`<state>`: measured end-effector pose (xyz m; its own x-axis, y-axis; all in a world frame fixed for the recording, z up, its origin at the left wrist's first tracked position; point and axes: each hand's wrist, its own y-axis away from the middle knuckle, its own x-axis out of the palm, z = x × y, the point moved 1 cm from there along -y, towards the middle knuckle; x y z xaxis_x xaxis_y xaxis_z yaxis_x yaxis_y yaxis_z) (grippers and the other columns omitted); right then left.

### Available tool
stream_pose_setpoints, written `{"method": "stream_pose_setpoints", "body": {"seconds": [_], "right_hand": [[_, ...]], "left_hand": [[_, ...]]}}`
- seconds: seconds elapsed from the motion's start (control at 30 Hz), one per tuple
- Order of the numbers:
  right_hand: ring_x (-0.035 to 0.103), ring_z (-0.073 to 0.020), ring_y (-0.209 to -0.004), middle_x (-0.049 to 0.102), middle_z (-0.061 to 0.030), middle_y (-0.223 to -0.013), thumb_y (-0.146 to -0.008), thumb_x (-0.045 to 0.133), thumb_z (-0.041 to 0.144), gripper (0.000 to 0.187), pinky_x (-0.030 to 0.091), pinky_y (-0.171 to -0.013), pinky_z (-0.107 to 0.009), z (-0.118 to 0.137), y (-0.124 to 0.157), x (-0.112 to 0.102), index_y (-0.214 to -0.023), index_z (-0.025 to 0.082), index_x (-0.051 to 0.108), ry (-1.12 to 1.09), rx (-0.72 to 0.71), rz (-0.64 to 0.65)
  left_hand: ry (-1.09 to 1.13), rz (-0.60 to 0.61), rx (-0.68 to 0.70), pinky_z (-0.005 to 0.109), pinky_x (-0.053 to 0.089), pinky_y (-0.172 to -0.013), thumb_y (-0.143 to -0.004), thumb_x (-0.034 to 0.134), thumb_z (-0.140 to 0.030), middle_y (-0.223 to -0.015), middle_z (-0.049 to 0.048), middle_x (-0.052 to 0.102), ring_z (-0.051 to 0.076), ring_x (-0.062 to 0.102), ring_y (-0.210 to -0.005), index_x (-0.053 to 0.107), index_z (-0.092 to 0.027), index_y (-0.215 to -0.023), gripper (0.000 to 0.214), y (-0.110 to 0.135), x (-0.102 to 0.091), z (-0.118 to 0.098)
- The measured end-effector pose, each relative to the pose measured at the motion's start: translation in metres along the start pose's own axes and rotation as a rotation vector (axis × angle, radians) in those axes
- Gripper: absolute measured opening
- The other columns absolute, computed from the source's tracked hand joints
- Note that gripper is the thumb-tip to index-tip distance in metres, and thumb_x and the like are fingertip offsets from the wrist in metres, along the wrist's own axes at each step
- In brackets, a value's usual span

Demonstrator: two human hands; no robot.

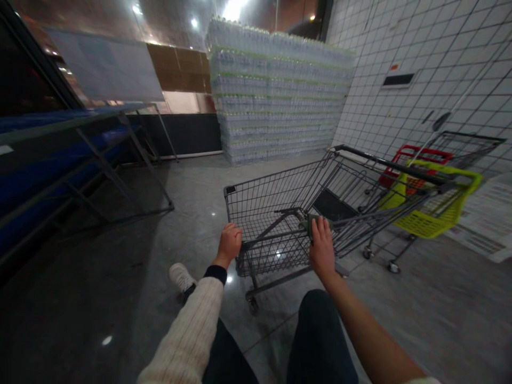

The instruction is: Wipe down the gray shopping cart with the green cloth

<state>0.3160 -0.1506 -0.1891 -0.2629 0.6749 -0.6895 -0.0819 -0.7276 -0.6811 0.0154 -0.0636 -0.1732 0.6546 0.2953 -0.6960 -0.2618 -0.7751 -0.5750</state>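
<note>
A grey wire shopping cart (276, 213) stands right in front of me on the polished floor, its long axis running away to the right. My left hand (230, 244) is closed over the cart's near top rim. My right hand (322, 248) grips the rim farther along, around a green handle piece (312, 224). My cream knit sleeve (188, 330) covers the left forearm, and my dark-trousered legs and a white shoe (181, 277) show below. The cart's basket holds nothing visible.
Behind the cart, a second cart (400, 181) carries a yellow-green basket (434, 208) and a red basket (416, 157). A white tiled wall (440, 69) runs along the right, papers (484, 213) lie beyond, a wrapped bottled-water stack (276, 90) stands ahead, and a metal-framed rack (120, 160) stands left.
</note>
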Motion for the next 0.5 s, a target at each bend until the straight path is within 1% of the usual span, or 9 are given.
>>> {"method": "stream_pose_setpoints", "body": {"seconds": [0.07, 0.13, 0.23, 0.3, 0.33, 0.37, 0.4, 0.43, 0.5], "right_hand": [[0.003, -0.0259, -0.148, 0.013, -0.0084, -0.161, -0.077, 0.033, -0.001, 0.084, 0.025, -0.115, -0.057, 0.021, 0.003, 0.008, -0.154, 0.023, 0.009, -0.057, 0.028, -0.031], [0.004, -0.0259, -0.148, 0.017, -0.0083, -0.160, -0.077, 0.033, -0.001, 0.084, 0.025, -0.114, -0.059, 0.061, 0.011, 0.020, -0.154, 0.024, 0.011, -0.127, -0.016, -0.014], [0.007, -0.0230, -0.148, 0.029, -0.0078, -0.156, -0.077, 0.033, -0.003, 0.081, 0.027, -0.114, -0.054, 0.126, 0.025, 0.036, -0.153, 0.023, 0.021, -0.214, -0.201, 0.086], [0.010, -0.0218, -0.148, 0.035, -0.0071, -0.153, -0.078, 0.034, -0.002, 0.075, 0.029, -0.114, -0.050, 0.152, 0.030, 0.040, -0.150, 0.021, 0.029, -0.232, -0.310, 0.131], [0.012, -0.0214, -0.147, 0.036, -0.0070, -0.153, -0.079, 0.034, -0.002, 0.073, 0.030, -0.115, -0.049, 0.155, 0.030, 0.040, -0.149, 0.020, 0.032, -0.229, -0.350, 0.144], [0.013, -0.0211, -0.147, 0.036, -0.0071, -0.153, -0.080, 0.033, -0.002, 0.072, 0.030, -0.115, -0.048, 0.152, 0.029, 0.039, -0.148, 0.020, 0.035, -0.219, -0.375, 0.146], [0.014, -0.0209, -0.147, 0.036, -0.0075, -0.152, -0.080, 0.033, -0.002, 0.071, 0.030, -0.115, -0.047, 0.142, 0.027, 0.036, -0.147, 0.019, 0.036, -0.205, -0.387, 0.143], [0.015, -0.0206, -0.147, 0.036, -0.0079, -0.152, -0.079, 0.032, -0.003, 0.072, 0.030, -0.115, -0.047, 0.127, 0.024, 0.032, -0.147, 0.019, 0.036, -0.187, -0.385, 0.133], [0.016, -0.0205, -0.146, 0.036, -0.0086, -0.152, -0.078, 0.030, -0.004, 0.074, 0.030, -0.114, -0.048, 0.085, 0.017, 0.022, -0.148, 0.020, 0.034, -0.145, -0.329, 0.102]], "left_hand": [[0.006, -0.003, -0.006, 0.040, 0.046, -0.091, -0.078, 0.038, -0.012, -0.059, 0.0034, 0.050, 0.022, 0.054, -0.076, 0.043, -0.023, -0.050, 0.030, 0.002, 0.002, -0.002], [0.017, -0.001, 0.001, 0.041, 0.044, -0.097, -0.077, 0.038, -0.011, -0.060, 0.0024, 0.052, 0.021, 0.054, -0.075, 0.046, -0.023, -0.053, 0.028, 0.003, 0.002, -0.006], [0.051, -0.017, 0.021, 0.041, 0.041, -0.104, -0.077, 0.036, -0.009, -0.063, 0.0016, 0.055, 0.019, 0.056, -0.073, 0.050, -0.023, -0.060, 0.027, 0.006, 0.000, -0.011], [0.062, -0.033, 0.019, 0.041, 0.041, -0.104, -0.079, 0.034, -0.009, -0.066, 0.0020, 0.058, 0.019, 0.057, -0.076, 0.052, -0.022, -0.063, 0.028, 0.008, -0.002, -0.013], [0.060, -0.033, 0.013, 0.042, 0.041, -0.103, -0.079, 0.034, -0.009, -0.066, 0.0020, 0.058, 0.019, 0.057, -0.077, 0.052, -0.022, -0.063, 0.028, 0.008, -0.003, -0.013], [0.055, -0.026, 0.006, 0.042, 0.042, -0.103, -0.079, 0.034, -0.009, -0.065, 0.0019, 0.058, 0.020, 0.058, -0.078, 0.051, -0.023, -0.062, 0.028, 0.008, -0.004, -0.013], [0.050, -0.014, 0.001, 0.042, 0.042, -0.102, -0.079, 0.034, -0.009, -0.064, 0.0016, 0.057, 0.020, 0.057, -0.078, 0.050, -0.023, -0.060, 0.028, 0.008, -0.005, -0.013], [0.046, -0.003, -0.005, 0.042, 0.042, -0.102, -0.078, 0.035, -0.010, -0.062, 0.0014, 0.056, 0.020, 0.057, -0.078, 0.049, -0.023, -0.058, 0.027, 0.008, -0.005, -0.012], [0.039, 0.000, -0.021, 0.042, 0.042, -0.101, -0.076, 0.036, -0.010, -0.060, 0.0015, 0.053, 0.021, 0.056, -0.079, 0.046, -0.023, -0.056, 0.026, 0.007, -0.006, -0.012]]}}
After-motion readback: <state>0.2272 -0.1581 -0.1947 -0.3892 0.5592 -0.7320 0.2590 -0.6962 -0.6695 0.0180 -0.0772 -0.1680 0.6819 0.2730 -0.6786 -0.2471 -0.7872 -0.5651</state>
